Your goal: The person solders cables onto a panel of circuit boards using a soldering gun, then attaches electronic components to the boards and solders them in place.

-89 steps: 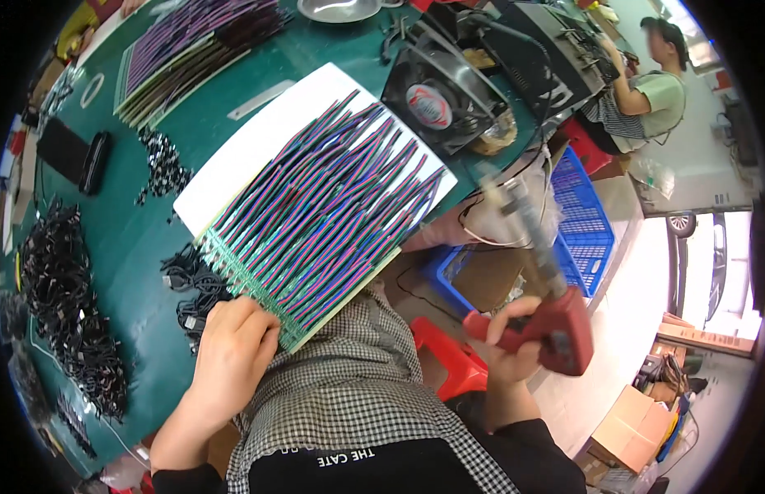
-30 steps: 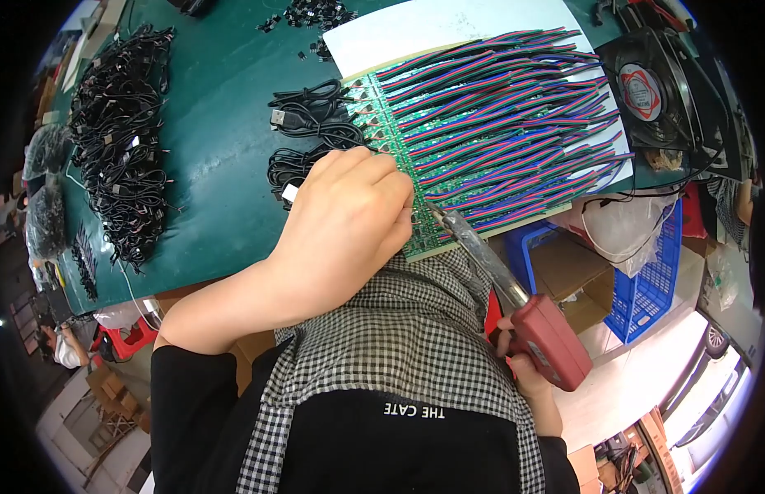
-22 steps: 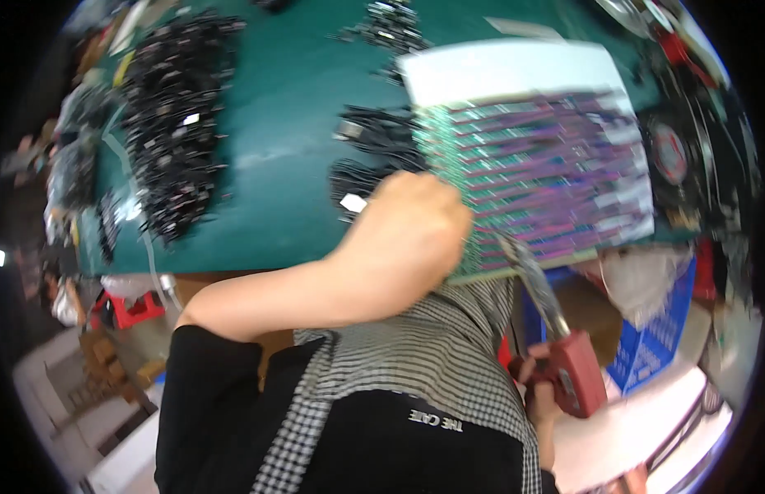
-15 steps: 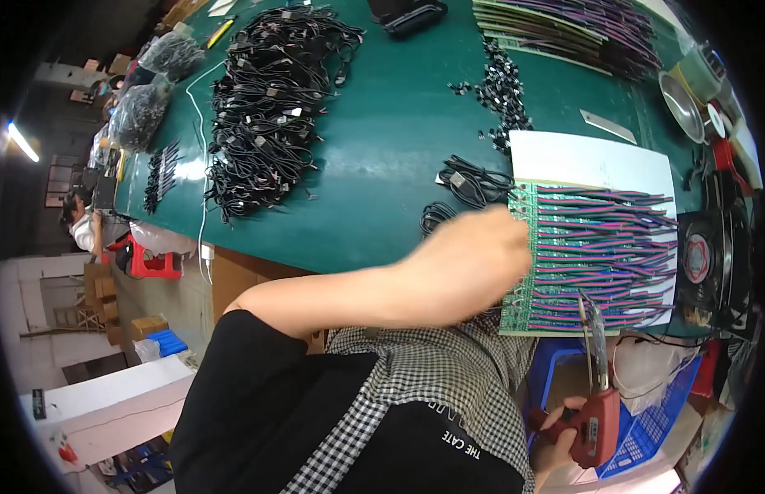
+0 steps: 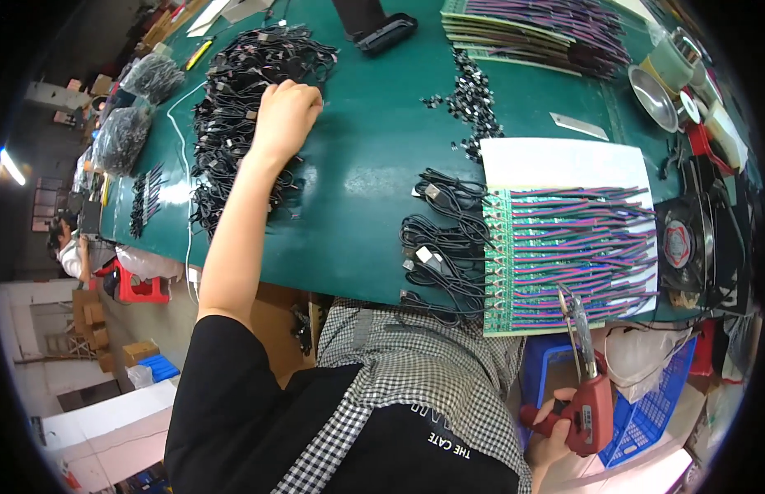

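Note:
My left hand (image 5: 287,117) is over the right side of a large heap of black USB cables (image 5: 226,156), its fingers curled downward. Whatever lies between those fingertips is hidden. My right hand (image 5: 553,424), low at the right, grips a red soldering gun (image 5: 592,416) by its handle. The gun's long metal tip points up over the near edge of a green circuit board panel (image 5: 499,280). Rows of dark, red and blue wires (image 5: 580,247) run rightward from that panel. More black cables (image 5: 444,247) lie against its left edge.
Small black and silver parts (image 5: 477,95) are scattered beyond the white sheet (image 5: 563,160). Stacked wired boards (image 5: 539,37) lie at the far right, near a metal bowl (image 5: 652,97). A black fan (image 5: 683,243) stands right of the panel, a blue basket (image 5: 654,403) below. Another person (image 5: 68,247) is far left.
My left hand has swung from the panel's left edge leftward and away to the cable heap. The soldering gun stays in my right hand, nearly in place. The view has shifted slightly.

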{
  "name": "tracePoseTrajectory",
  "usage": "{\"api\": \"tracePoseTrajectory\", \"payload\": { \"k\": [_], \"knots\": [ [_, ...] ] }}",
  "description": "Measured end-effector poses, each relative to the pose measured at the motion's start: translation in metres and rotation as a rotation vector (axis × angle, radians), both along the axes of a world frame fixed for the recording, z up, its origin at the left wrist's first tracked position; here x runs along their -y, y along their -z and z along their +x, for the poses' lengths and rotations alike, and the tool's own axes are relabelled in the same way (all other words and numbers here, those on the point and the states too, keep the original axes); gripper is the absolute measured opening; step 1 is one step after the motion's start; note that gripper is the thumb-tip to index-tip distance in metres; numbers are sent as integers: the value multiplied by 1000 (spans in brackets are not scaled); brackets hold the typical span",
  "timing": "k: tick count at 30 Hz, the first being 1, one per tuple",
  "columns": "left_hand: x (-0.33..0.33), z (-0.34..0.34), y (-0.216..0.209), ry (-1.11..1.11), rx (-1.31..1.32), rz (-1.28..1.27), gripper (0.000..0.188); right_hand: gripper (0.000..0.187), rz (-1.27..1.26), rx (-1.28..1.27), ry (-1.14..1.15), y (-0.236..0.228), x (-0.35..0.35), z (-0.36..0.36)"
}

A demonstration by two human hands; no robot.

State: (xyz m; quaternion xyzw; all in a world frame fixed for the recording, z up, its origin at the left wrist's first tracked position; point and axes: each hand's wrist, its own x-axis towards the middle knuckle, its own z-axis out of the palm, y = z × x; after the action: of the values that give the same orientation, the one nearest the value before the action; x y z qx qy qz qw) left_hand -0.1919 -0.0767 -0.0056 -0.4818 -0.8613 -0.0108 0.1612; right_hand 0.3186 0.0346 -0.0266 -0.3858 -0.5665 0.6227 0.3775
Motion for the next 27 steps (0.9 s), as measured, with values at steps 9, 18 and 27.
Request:
{"api": "tracePoseTrajectory", "payload": {
  "k": [9, 18, 27],
  "knots": [
    [-41, 144, -43, 475, 737, 230, 9, 66, -120, 70, -34, -12, -1, -6],
    [-49, 231, -1, 954, 465, 252, 31, 69, -191, 9, -142, -16, 4, 0],
    [-56, 235, 0, 994, 409, 190, 29, 67, -303, 71, -252, -3, 6, 33]
  ]
}}
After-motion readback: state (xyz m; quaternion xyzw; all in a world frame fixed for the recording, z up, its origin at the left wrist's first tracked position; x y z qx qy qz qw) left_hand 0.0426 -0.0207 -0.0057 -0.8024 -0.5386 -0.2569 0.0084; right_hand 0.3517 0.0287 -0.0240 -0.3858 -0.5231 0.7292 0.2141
